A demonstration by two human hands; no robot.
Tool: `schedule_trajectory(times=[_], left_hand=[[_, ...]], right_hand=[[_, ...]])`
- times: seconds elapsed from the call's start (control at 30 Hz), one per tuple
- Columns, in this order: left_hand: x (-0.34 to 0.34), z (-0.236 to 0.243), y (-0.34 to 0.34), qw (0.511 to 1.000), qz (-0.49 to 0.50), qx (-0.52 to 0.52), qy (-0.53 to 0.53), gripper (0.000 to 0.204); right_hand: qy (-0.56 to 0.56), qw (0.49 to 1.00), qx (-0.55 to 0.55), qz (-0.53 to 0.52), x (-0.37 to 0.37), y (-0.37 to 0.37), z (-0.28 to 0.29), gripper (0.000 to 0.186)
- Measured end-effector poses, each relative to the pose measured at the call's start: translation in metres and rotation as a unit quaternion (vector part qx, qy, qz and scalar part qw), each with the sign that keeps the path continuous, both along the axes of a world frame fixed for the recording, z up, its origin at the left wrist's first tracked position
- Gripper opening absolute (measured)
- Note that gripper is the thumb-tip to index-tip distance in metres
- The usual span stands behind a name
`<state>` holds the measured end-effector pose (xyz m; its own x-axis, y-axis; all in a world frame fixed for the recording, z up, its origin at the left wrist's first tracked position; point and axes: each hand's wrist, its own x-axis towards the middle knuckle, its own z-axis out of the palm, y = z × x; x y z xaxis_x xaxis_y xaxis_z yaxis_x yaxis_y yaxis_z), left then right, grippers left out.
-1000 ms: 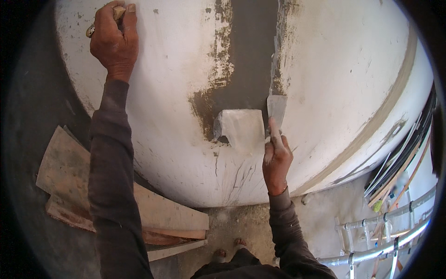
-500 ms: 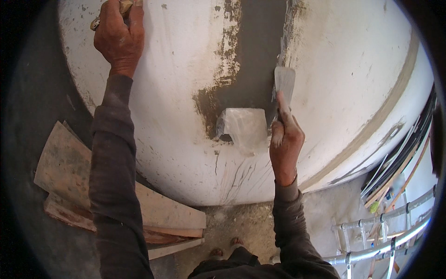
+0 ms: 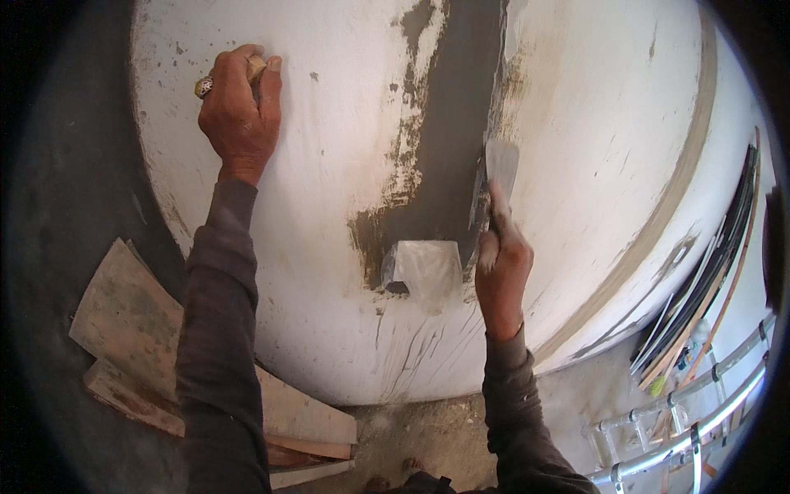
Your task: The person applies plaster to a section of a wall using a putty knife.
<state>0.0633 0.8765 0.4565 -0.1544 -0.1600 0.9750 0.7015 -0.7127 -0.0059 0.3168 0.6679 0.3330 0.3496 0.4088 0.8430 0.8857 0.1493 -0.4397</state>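
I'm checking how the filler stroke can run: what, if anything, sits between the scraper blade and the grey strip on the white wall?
Nothing visible. The right hand presses the scraper flat against the grey strip's right edge. The translucent patch lies lower, left of the hand.

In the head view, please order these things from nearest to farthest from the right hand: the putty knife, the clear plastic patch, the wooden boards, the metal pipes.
From the right hand:
1. Putty knife: held in that hand, blade up on the white wall.
2. Clear plastic patch: just left of the hand.
3. Metal pipes: lower right, on the floor.
4. Wooden boards: lower left, beyond the left arm.
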Motion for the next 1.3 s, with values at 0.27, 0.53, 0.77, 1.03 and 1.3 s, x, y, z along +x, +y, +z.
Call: schedule_trajectory(times=[0.27, 0.53, 0.77, 1.03, 1.3], left_hand=[[0.001, 0.000, -0.006, 1.000, 0.008, -0.023, -0.008, 0.020], [0.001, -0.002, -0.005, 1.000, -0.018, -0.021, -0.011, 0.022], [-0.001, 0.000, -0.003, 1.000, -0.004, 0.002, -0.003, 0.022], [-0.005, 0.003, -0.009, 1.000, -0.005, 0.005, -0.010, 0.020], [-0.005, 0.000, -0.005, 1.000, 0.000, 0.006, -0.007, 0.021]], right_hand=[[-0.045, 0.999, 0.019, -0.024, 0.003, 0.010, 0.023, 0.068], [-0.035, 0.999, -0.005, -0.030, -0.002, 0.007, 0.015, 0.067], [-0.063, 0.997, 0.019, -0.046, -0.005, 0.015, 0.086, 0.065], [-0.089, 0.992, -0.016, -0.083, -0.007, 0.006, 0.060, 0.067], [-0.059, 0.996, -0.015, -0.072, -0.005, 0.012, 0.041, 0.066]])
